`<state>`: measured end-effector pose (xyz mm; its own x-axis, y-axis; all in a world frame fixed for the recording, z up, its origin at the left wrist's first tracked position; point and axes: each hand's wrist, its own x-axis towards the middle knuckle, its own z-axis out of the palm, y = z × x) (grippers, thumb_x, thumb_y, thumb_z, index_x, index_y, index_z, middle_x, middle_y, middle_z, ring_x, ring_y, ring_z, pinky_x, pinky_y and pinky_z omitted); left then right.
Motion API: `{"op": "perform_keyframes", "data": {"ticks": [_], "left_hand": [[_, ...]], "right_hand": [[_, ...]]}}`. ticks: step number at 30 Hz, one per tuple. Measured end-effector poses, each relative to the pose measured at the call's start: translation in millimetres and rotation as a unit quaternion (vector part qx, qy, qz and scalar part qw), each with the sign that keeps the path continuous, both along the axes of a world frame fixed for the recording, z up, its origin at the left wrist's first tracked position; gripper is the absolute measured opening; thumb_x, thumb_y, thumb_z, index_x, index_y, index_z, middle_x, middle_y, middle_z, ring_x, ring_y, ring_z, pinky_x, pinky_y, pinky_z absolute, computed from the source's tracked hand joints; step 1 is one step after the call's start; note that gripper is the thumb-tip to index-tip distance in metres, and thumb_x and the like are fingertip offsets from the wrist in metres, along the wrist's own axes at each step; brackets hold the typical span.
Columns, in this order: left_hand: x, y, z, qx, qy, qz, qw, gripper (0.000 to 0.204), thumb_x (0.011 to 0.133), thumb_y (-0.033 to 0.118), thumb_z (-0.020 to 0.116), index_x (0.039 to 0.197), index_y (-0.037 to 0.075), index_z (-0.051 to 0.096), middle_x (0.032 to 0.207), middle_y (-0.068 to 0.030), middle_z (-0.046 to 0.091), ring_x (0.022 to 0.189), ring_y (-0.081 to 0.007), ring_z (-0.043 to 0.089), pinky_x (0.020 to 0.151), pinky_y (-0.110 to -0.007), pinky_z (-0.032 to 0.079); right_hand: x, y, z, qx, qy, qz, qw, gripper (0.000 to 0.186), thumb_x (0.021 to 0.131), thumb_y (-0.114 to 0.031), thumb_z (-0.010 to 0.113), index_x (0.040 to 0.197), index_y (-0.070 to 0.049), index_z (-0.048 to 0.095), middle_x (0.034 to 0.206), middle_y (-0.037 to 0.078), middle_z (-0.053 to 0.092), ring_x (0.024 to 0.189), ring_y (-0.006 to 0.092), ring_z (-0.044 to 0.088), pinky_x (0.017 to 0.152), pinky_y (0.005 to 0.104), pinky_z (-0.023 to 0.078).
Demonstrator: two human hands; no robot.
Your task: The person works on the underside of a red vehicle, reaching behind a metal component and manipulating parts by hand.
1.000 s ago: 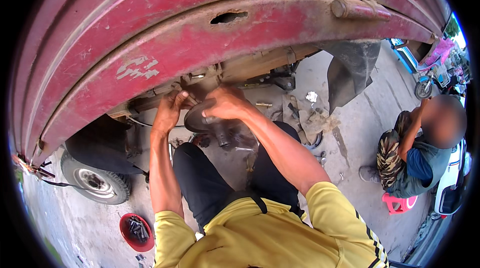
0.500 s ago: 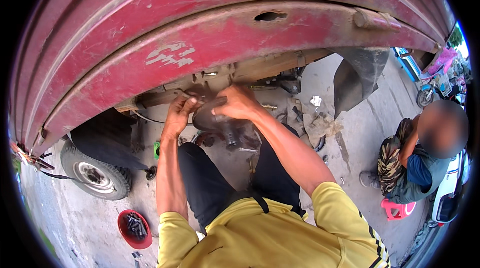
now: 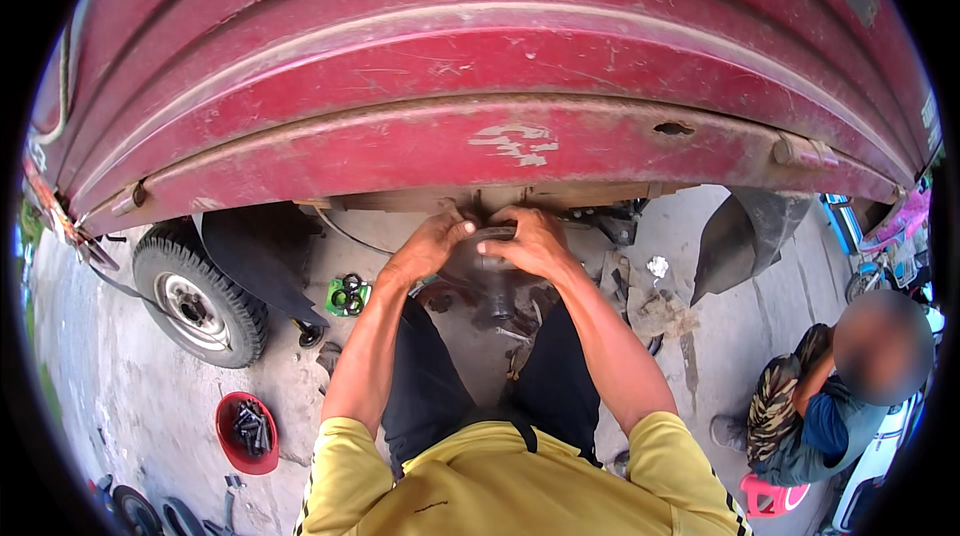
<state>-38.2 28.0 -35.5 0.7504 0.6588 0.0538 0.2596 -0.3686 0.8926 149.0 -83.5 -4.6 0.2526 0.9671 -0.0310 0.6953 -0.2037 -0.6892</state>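
Note:
Under the lower edge of a red vehicle body [image 3: 400, 148], I have both hands at a dark, greasy, round metal part [image 3: 494, 281]. Wide at its top, the part narrows to a short cylindrical stub that points down toward me. On its left side my left hand [image 3: 436, 245] is closed, thumb along the upper rim. My right hand [image 3: 533, 240] grips the opposite side, its thumb lying across the rim. The fingertips of both hands are partly hidden behind the part and in the shade beneath the body.
A treaded wheel [image 3: 198, 301] stands at left beside a black mud flap [image 3: 255, 261]. A green box with black rings [image 3: 348, 295] lies nearby. Bolts fill a red bowl [image 3: 247, 434]. Another mud flap [image 3: 745, 241] hangs at right, near a person seated on a pink stool [image 3: 772, 496].
My view has shifted, so more of the red body shows. My right hand has moved from over the part's top to its right side; my left hand now grips its left rim.

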Motion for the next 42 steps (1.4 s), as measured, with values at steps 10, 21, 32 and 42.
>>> {"op": "perform_keyframes", "data": {"ticks": [10,21,32,42], "left_hand": [[8,-4,26,0.098,0.012,-0.031,0.995,0.040,0.103,0.036,0.059,0.108,-0.004,0.064,0.088,-0.0131,0.067,0.084,-0.0185,0.056,0.082,-0.039,0.048],[30,-50,6,0.106,-0.014,0.187,0.977,0.038,0.104,0.035,0.054,0.114,-0.002,0.060,0.092,-0.0309,0.066,0.094,-0.0521,0.062,0.075,-0.051,0.050],[35,-45,5,0.174,-0.023,0.150,0.973,0.032,0.099,0.031,0.058,0.110,0.002,0.066,0.086,-0.0277,0.068,0.086,-0.0487,0.065,0.073,-0.054,0.049],[34,-38,-18,0.172,-0.030,0.198,0.965,0.034,0.087,0.034,0.068,0.081,0.000,0.067,0.071,-0.0245,0.065,0.068,-0.0454,0.064,0.064,-0.053,0.050]], "right_hand": [[-3,-3,-3,0.038,0.006,-0.002,0.999,0.054,0.075,-0.044,0.083,0.114,-0.008,0.072,0.102,0.015,0.075,0.094,0.0300,0.071,0.086,0.0399,0.053],[-3,-3,-17,0.242,0.149,-0.066,0.957,0.036,0.091,-0.036,0.074,0.105,-0.004,0.068,0.085,0.014,0.071,0.072,0.0279,0.068,0.069,0.0394,0.052],[-21,15,48,0.302,-0.246,-0.019,0.921,0.027,0.090,-0.026,0.070,0.102,-0.002,0.072,0.085,0.020,0.071,0.077,0.0385,0.070,0.070,0.0487,0.055],[-40,28,64,0.273,-0.306,0.052,0.911,0.029,0.089,-0.023,0.069,0.107,-0.001,0.070,0.099,0.022,0.069,0.090,0.0429,0.067,0.079,0.0521,0.053]]}}
